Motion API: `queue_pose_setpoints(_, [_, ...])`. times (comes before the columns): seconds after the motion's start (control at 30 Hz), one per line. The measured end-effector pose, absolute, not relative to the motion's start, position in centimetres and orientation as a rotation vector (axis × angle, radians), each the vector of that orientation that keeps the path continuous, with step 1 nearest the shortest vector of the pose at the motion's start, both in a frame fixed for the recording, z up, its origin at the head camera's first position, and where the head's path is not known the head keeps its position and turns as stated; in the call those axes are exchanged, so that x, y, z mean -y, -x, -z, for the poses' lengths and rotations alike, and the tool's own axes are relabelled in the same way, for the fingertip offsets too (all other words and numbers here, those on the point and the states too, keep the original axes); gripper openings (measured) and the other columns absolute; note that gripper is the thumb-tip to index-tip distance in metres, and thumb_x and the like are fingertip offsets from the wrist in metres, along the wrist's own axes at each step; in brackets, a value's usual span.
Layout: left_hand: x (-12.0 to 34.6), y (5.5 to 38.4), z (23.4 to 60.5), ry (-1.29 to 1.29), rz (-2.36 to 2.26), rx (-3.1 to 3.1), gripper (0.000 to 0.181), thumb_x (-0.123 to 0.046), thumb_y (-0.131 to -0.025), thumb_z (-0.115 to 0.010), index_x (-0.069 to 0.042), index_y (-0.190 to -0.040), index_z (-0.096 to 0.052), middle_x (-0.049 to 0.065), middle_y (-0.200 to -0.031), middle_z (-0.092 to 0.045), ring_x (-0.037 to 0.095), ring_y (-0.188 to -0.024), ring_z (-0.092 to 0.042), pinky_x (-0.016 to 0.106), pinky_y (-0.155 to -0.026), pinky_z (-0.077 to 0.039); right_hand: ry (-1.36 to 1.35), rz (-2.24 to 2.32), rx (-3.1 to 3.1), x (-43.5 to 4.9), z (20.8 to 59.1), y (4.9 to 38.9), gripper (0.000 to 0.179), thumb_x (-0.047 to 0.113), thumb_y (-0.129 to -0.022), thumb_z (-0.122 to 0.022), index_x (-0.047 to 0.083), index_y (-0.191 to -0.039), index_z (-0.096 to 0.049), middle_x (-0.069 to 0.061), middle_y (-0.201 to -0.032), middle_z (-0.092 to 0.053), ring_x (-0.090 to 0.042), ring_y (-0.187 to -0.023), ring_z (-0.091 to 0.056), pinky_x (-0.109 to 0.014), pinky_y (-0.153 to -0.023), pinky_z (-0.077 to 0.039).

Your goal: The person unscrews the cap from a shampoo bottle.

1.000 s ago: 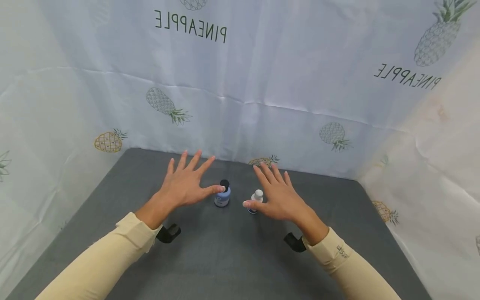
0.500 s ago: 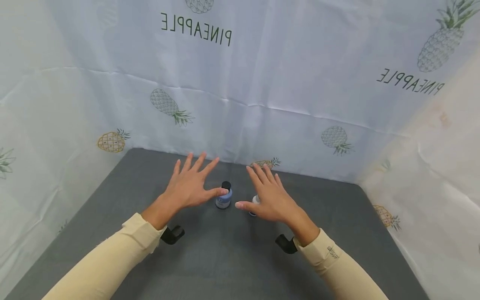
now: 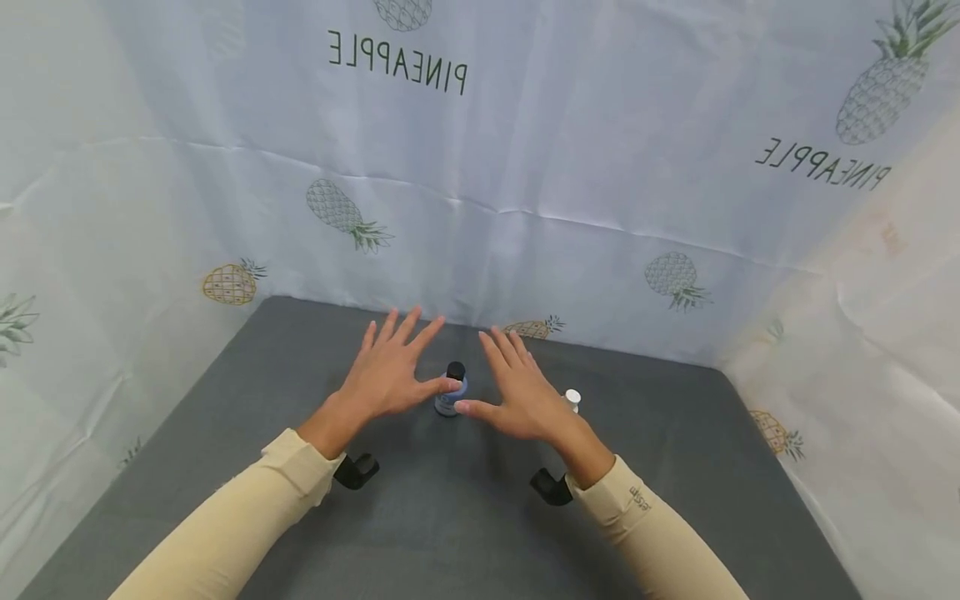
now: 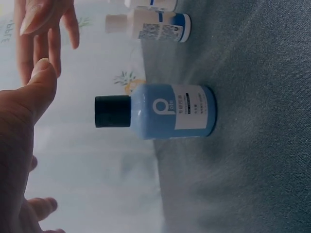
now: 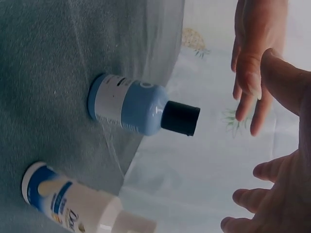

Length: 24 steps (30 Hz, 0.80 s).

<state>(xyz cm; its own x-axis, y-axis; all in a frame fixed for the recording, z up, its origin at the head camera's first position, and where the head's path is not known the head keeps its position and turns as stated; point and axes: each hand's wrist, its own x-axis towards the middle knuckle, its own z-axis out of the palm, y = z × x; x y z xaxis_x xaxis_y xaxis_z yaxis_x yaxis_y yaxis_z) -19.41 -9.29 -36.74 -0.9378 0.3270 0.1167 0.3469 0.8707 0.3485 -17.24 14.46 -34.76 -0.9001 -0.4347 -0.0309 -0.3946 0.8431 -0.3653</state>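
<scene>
Straight ahead, toward the far edge of the gray table (image 3: 427, 533), a blue bottle (image 3: 447, 408) with a black cap (image 5: 180, 118) stands upright between two hands. Both hover without touching it: the left hand (image 3: 386, 379) has its fingers spread wide and thumb out, while the right hand (image 3: 521, 400) is spread too, its fingers closer together. Neither grips anything. A white bottle (image 5: 73, 199) stands just past the right wrist, mostly hidden in the head view. Open surface runs from the left hand to the left edge and from the white bottle to the right edge, with a broad stretch nearer the person; behind the bottles lies a narrower strip, then the curtain (image 3: 525, 142).

A large white P-shaped mark sits beside the blue bottle's pale label (image 4: 192, 108), which carries fine print too small to read. Script on the white bottle looks like "Dove". PINEAPPLE appears mirrored on the curtain, twice. Letters on the right cuff (image 3: 611, 493) are unclear.
</scene>
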Motion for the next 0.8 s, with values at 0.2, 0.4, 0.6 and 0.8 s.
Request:
queue_pose_setpoints(0.2, [9.1,19.7,37.3,0.579,0.631,2.932,0.102,-0.073,-0.089,-0.066,-0.029,-0.168,-0.018,0.014,-0.177,-0.012,0.045,-0.163,-0.006,0.07,-0.128,-0.011,0.618,0.663,-2.881,-13.9,35.3,17.2,0.106,0.059,-0.094,-0.07,0.022,-0.17,-0.006,-0.001,-0.178,0.0,-0.027,-0.165,0.01,-0.065,-0.13,-0.017])
queue_pose_setpoints(0.4, [9.1,19.7,37.9,0.614,0.723,2.878,0.101,-0.067,-0.09,-0.07,-0.026,-0.168,-0.022,0.015,-0.176,-0.016,0.046,-0.162,-0.012,0.07,-0.128,-0.015,0.607,0.779,-2.866,-13.5,36.0,17.1,0.107,0.057,-0.093,-0.073,0.021,-0.17,-0.007,-0.001,-0.178,-0.002,-0.027,-0.165,0.008,-0.066,-0.129,-0.019])
queue_pose_setpoints(0.6, [9.1,19.7,38.4,0.624,0.759,2.838,0.099,-0.063,-0.089,-0.073,-0.023,-0.167,-0.026,0.017,-0.174,-0.02,0.046,-0.161,-0.015,0.07,-0.127,-0.017,0.598,0.829,-2.877,-13.1,36.4,17.1,0.107,0.055,-0.092,-0.075,0.017,-0.169,-0.01,-0.003,-0.178,-0.006,-0.029,-0.166,0.004,-0.065,-0.129,-0.02])
queue_pose_setpoints(0.8, [9.0,19.7,38.6,0.616,0.784,2.829,0.1,-0.062,-0.088,-0.075,-0.022,-0.167,-0.028,0.016,-0.174,-0.021,0.045,-0.161,-0.016,0.069,-0.127,-0.018,0.596,0.856,-2.871,-12.9,36.8,17.0,0.106,0.054,-0.092,-0.075,0.018,-0.169,-0.011,-0.005,-0.178,-0.006,-0.032,-0.166,0.003,-0.07,-0.126,-0.022])
